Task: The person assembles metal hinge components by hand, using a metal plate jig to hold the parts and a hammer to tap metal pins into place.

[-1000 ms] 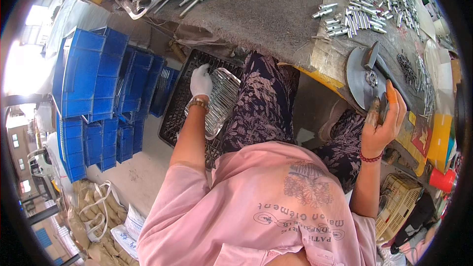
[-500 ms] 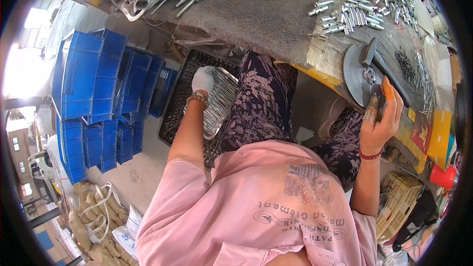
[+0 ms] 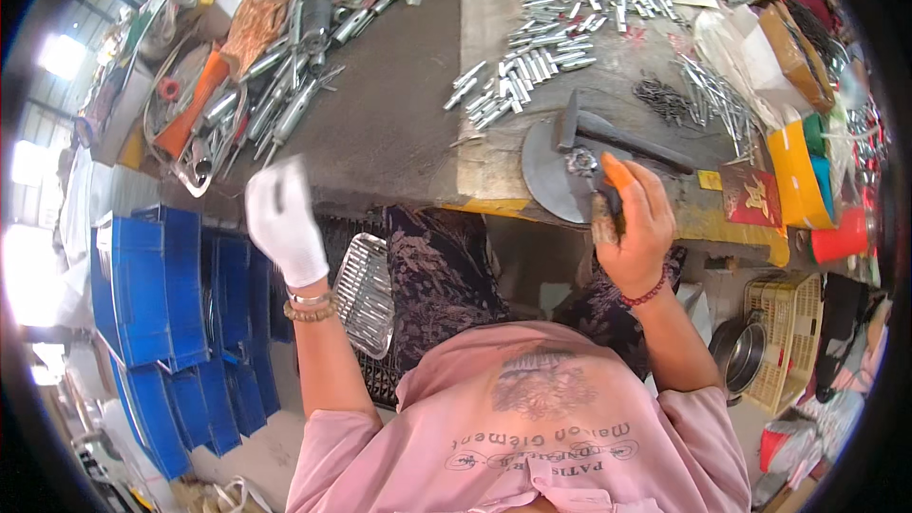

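My left hand [image 3: 285,220], in a white glove, is raised by the bench's front edge at left; motion blur hides its fingers and anything in them. Below it, a metal tray [image 3: 380,347] of slim silvery rods lies beside my leg on a black plastic crate [image 3: 382,385]. At the bench's right, my bare right hand [image 3: 638,223] has thumb and fingers apart, with an orange cover on one fingertip and a dark-stained thumb. It is at the edge of a round grey plate [image 3: 543,176] bearing a small metal fitting [image 3: 580,163]. A hammer [image 3: 622,133] lies across the plate.
Silvery metal tubes [image 3: 532,66] are heaped farther back. Dark small parts [image 3: 662,98] and thin rods [image 3: 717,100] lie to the right. An orange-handled tool [image 3: 195,109] sits among metal tools at left. Blue bins [image 3: 152,294] stand left; a yellow crate [image 3: 793,323] stands right.
My left hand has risen from the rod tray to the bench's front edge. The view has tilted up and turned right. My right hand has stayed by the round plate.
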Available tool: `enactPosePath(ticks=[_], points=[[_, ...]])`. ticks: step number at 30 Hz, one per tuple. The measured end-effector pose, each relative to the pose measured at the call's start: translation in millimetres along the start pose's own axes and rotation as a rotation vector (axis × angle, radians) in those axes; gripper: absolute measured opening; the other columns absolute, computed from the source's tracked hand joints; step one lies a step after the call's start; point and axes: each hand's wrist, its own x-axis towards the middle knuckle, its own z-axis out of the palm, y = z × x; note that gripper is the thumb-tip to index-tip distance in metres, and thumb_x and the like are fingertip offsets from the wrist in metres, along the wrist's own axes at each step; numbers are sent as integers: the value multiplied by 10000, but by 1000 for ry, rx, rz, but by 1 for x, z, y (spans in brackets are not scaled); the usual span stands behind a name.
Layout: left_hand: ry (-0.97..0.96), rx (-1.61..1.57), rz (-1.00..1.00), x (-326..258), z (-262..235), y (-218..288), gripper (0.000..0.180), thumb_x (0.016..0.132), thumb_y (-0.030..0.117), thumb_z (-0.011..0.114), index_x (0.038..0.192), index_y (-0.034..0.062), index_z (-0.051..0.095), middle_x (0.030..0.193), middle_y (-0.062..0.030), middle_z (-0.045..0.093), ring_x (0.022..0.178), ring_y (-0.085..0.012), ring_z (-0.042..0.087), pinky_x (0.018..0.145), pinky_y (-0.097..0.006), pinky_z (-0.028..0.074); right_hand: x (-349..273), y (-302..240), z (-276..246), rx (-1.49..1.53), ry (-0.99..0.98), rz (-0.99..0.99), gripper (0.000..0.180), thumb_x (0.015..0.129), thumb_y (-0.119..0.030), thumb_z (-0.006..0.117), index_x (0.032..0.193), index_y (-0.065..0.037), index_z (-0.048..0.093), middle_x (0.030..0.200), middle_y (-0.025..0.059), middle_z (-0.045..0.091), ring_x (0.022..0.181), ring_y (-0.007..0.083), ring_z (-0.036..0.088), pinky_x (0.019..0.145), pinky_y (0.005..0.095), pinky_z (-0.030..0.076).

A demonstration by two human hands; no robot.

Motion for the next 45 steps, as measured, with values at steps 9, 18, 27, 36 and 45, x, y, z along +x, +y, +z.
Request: enactPosePath(ticks=[9,18,27,36,45], points=[[-596,135,483,16,118,115,178,895,210,824,977,57,789,987,-143,724,996,-353,690,908,-439,539,5,-2,-34,227,-59,24,450,812,1,756,1256,-72,762,1228,144,712,1149,365,689,1005,470,570],[-683,210,400,15,123,118,191,854,227,870,925,100,745,972,-102,676,958,-323,675,856,-444,542,19,91,-116,-264,-42,220,283,827,-38,759,1100,-109,773,1019,106,708,1009,328,728,840,443,609],[-705,-36,285,10,104,130,157,862,126,844,942,28,750,930,-108,677,871,-276,688,823,-381,550,45,175,-124,-613,-441,-78,98,844,-59,711,934,-94,730,976,87,635,990,296,701,854,433,603],[-871,-173,382,-23,91,152,170,869,94,840,1018,34,785,987,-118,722,929,-277,715,854,-360,566,55,149,-120,-577,-477,-27,110,844,-31,700,950,-57,711,1005,121,693,1019,353,720,867,480,600],[-858,-198,404,-26,93,151,182,882,99,839,1047,36,794,974,-120,714,924,-292,699,851,-373,556,69,154,-122,-621,-582,-15,221,806,36,738,1000,-31,655,1018,156,697,992,398,713,879,491,593]])
